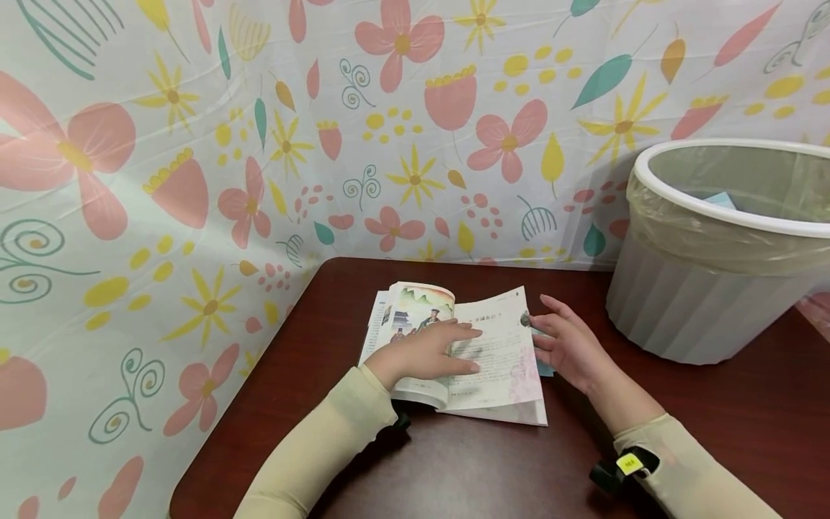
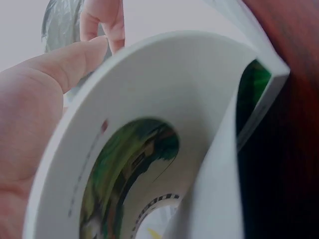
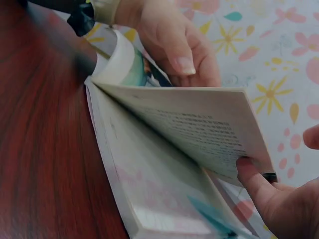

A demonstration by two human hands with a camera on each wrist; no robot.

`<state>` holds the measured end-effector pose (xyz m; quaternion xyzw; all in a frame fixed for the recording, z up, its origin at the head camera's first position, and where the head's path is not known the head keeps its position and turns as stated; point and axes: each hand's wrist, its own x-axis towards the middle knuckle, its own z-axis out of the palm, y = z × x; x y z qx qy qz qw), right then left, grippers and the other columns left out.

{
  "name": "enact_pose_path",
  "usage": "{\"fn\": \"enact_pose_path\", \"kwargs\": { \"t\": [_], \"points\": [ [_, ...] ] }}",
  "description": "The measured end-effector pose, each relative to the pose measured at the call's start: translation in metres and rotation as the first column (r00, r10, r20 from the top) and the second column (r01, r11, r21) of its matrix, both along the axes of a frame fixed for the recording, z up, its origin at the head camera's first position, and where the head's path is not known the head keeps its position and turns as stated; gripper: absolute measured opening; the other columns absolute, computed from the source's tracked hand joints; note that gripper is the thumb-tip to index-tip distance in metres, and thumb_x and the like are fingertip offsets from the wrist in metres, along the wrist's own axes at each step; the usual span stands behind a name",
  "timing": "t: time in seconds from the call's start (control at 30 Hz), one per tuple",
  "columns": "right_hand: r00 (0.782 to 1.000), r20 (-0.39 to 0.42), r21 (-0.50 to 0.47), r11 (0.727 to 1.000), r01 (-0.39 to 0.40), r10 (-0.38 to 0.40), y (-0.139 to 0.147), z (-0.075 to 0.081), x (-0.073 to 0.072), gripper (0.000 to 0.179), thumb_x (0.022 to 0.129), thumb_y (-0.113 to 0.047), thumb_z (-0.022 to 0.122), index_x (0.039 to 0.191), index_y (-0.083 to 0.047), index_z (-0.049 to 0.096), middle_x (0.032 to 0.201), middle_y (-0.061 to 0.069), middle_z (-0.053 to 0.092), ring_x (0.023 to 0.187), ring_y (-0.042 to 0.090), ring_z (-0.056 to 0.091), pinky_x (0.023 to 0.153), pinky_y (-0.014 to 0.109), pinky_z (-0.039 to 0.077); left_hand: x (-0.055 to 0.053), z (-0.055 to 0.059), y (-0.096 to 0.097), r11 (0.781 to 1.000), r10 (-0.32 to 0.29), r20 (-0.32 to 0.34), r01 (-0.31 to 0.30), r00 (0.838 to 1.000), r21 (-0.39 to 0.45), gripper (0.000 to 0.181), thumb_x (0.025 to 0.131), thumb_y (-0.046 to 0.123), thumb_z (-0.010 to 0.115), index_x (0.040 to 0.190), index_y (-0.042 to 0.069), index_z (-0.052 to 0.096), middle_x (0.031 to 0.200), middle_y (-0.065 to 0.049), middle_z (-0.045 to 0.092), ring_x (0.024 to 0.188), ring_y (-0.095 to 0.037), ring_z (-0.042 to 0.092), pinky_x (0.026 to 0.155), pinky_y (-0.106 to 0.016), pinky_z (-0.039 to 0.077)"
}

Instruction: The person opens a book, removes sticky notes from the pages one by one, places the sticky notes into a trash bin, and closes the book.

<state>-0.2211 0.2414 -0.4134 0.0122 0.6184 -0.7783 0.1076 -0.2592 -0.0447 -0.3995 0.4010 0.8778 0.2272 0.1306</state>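
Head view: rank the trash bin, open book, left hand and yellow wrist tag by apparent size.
1. Trash bin, partly cut off by the frame
2. Open book
3. Left hand
4. Yellow wrist tag

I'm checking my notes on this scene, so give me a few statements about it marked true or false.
1. The book lies open on the table. True.
2. The bin stands to the left of the book in the head view. False: it stands to the right.
3. The right hand touches the book. True.
4. The left hand is inside the bin. False: it is over the open book.
5. The bin has a white rim. True.
6. The backdrop is plain. False: it has a pattern of flowers and leaves.
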Motion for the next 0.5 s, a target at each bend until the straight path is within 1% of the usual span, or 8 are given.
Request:
{"fn": "enact_pose_path", "kwargs": {
  "t": [0.03,0.1,0.2,0.27,0.37,0.43,0.5],
  "points": [
    [1.000,0.001,0.000,1.000,-0.002,0.002,-0.002,0.001,0.001,0.076,0.108,-0.027,0.052,0.167,-0.024,0.004,0.141,0.007,0.045,0.110,0.012,0.069,0.089,0.028,0.059,0.000,0.001,-0.002,1.000,0.010,0.000,-0.010,1.000,-0.003,0.067,0.098,0.051,0.065,0.155,0.020,0.048,0.164,-0.007,0.042,0.157,-0.028,0.030,0.127,-0.044,0.028],
    [1.000,-0.005,0.011,1.000,-0.012,0.012,-0.006,0.004,0.003,0.075,0.108,-0.031,0.051,0.167,-0.024,0.005,0.148,0.011,0.042,0.112,0.011,0.067,0.090,0.028,0.058,0.001,0.004,-0.006,0.999,0.034,-0.002,-0.034,0.999,-0.012,0.065,0.099,0.048,0.065,0.155,0.021,0.048,0.164,-0.006,0.042,0.157,-0.024,0.032,0.126,-0.043,0.030],
    [0.998,-0.030,0.044,0.998,-0.045,0.047,-0.012,0.008,0.005,0.072,0.110,-0.036,0.048,0.167,-0.022,0.007,0.162,0.018,0.030,0.119,0.013,0.062,0.091,0.029,0.057,0.003,0.007,-0.011,0.997,0.061,-0.047,-0.063,0.997,-0.044,0.063,0.099,0.045,0.066,0.155,0.021,0.050,0.164,-0.007,0.043,0.155,-0.022,0.035,0.125,-0.042,0.033],
    [0.996,-0.046,0.065,0.995,-0.070,0.073,-0.018,0.011,0.007,0.071,0.110,-0.040,0.045,0.167,-0.021,0.008,0.167,0.020,0.024,0.127,0.018,0.057,0.092,0.031,0.056,0.003,0.008,-0.015,0.992,0.084,-0.081,-0.090,0.993,-0.083,0.061,0.099,0.045,0.067,0.154,0.023,0.051,0.164,-0.007,0.042,0.154,-0.022,0.037,0.122,-0.041,0.037],
    [0.991,-0.068,0.097,0.989,-0.108,0.115,-0.027,0.016,0.008,0.072,0.110,-0.044,0.042,0.167,-0.019,0.007,0.169,0.019,0.021,0.142,0.030,0.044,0.094,0.033,0.054,0.003,0.007,-0.020,0.982,0.115,-0.117,-0.131,0.986,-0.139,0.060,0.097,0.047,0.068,0.151,0.024,0.054,0.163,-0.005,0.044,0.153,-0.020,0.038,0.121,-0.040,0.039],
    [0.988,-0.076,0.109,0.986,-0.127,0.135,-0.033,0.019,0.009,0.074,0.110,-0.047,0.042,0.168,-0.019,0.005,0.170,0.019,0.021,0.149,0.037,0.035,0.094,0.034,0.053,0.002,0.006,-0.025,0.975,0.134,-0.123,-0.153,0.983,-0.163,0.061,0.096,0.049,0.069,0.150,0.024,0.055,0.163,-0.004,0.045,0.153,-0.019,0.038,0.121,-0.040,0.039],
    [0.985,-0.086,0.123,0.983,-0.139,0.150,-0.040,0.022,0.009,0.075,0.110,-0.049,0.041,0.168,-0.020,0.003,0.170,0.018,0.020,0.153,0.041,0.029,0.095,0.035,0.052,0.000,0.005,-0.030,0.970,0.150,-0.119,-0.169,0.982,-0.176,0.062,0.096,0.050,0.069,0.151,0.024,0.055,0.163,-0.004,0.043,0.153,-0.019,0.038,0.121,-0.041,0.039]
  ]
}}
